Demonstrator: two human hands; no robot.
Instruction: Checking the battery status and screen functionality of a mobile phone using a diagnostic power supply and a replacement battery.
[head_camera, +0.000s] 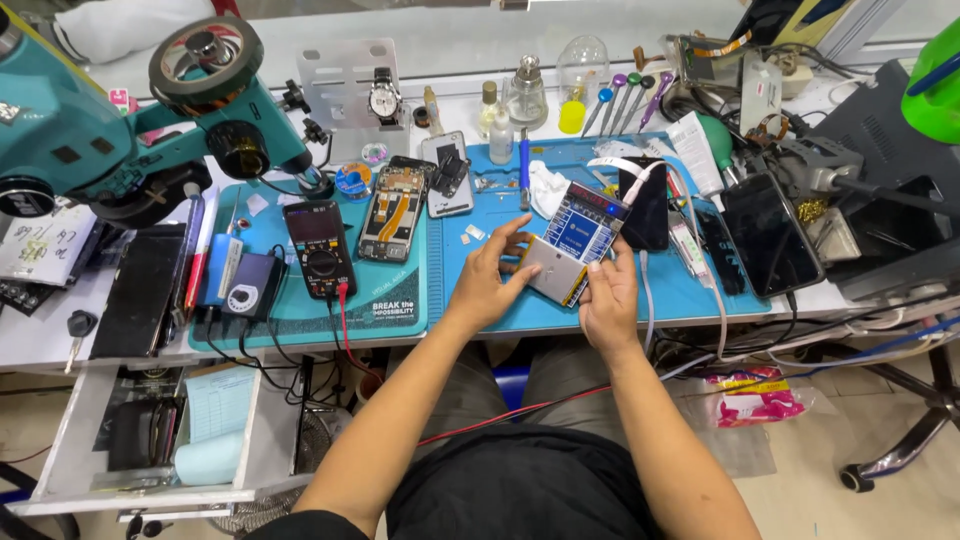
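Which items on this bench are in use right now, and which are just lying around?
In hand: left hand and right hand hold a small grey box-shaped tester with a white cable.

Lying about: multimeter, opened phone, wristwatch, microscope, dark phone.

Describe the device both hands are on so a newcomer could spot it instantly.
Start at the blue work mat on the bench. At its front edge, between the left hand and right hand, lies a flat rectangular tester box. Unlike the black phones nearby, it has a silver body and blue panel.
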